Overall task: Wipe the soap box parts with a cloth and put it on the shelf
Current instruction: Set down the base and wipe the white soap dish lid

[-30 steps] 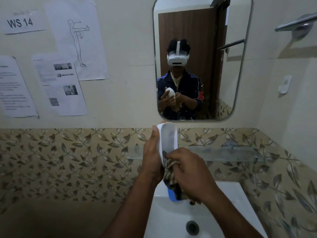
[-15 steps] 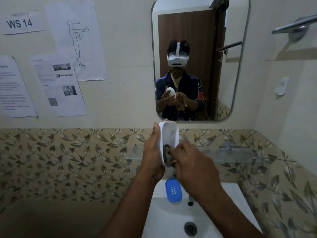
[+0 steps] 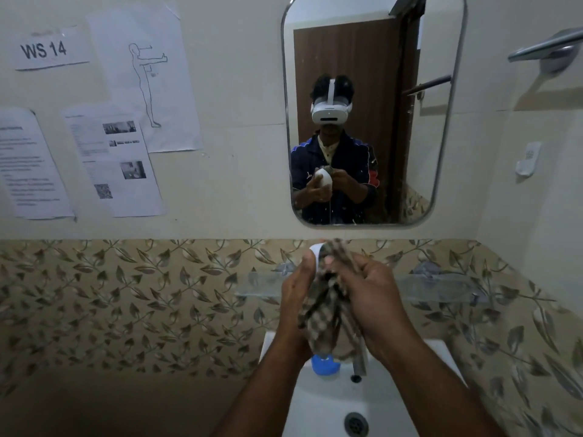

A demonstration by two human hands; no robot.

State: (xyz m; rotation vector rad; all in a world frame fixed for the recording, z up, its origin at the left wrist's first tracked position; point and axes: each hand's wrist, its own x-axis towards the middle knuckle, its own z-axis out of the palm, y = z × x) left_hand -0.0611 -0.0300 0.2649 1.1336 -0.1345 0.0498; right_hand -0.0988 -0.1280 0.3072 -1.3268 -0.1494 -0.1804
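Left hand (image 3: pixel 296 298): grips white soap box part (image 3: pixel 316 251). Right hand (image 3: pixel 375 298), at 3 o'clock: grips checked cloth (image 3: pixel 328 313) against it. Blue part (image 3: pixel 325 364): sink (image 3: pixel 328 402), 6 o'clock.

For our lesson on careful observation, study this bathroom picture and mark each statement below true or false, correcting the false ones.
1. The left hand holds the white soap box part. True.
2. The right hand grips a plain red cloth. False: the cloth is checked, in brown and cream.
3. A blue soap box part lies on the white sink below the hands. True.
4. The white part already rests on the glass shelf. False: it is held in the hands in front of the glass shelf.
5. The mirror hangs above the hands. True.
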